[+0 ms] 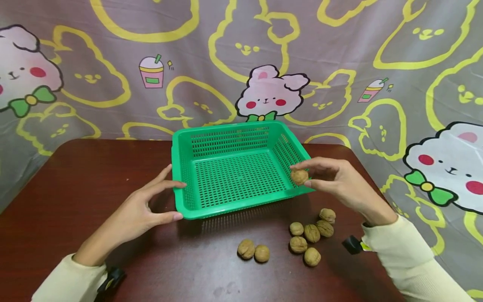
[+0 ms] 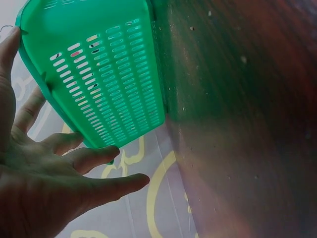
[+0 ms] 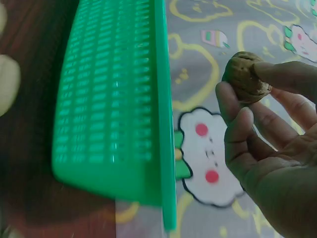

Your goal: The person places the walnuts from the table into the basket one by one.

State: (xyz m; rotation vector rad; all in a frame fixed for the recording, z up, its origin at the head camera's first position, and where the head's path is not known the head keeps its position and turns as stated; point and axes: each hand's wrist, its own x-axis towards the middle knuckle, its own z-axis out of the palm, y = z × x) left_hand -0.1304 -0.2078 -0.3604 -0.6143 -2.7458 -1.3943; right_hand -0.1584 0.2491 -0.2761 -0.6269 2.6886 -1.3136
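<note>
A green plastic basket [image 1: 241, 205] with slotted walls sits toward the back of the table, its floor bare. Above its right front corner, my right hand [image 1: 341, 182] pinches a walnut [image 1: 299, 177] between thumb and fingertips. The right wrist view shows that walnut [image 3: 240, 79] above the level of the basket's rim [image 3: 166, 109]. My left hand [image 1: 137, 209] is at the basket's left side with fingers spread, one fingertip reaching over the rim and the thumb near the front corner. In the left wrist view, the fingers [image 2: 96, 156] lie loosely along the basket's outer edge.
Several loose walnuts [image 1: 312, 233] lie in a cluster on the dark red-brown table [image 1: 94, 176], in front of the basket to the right. Two more walnuts [image 1: 246, 249] rest side by side nearer the middle. A patterned curtain [image 1: 211, 63] hangs behind the table's back edge.
</note>
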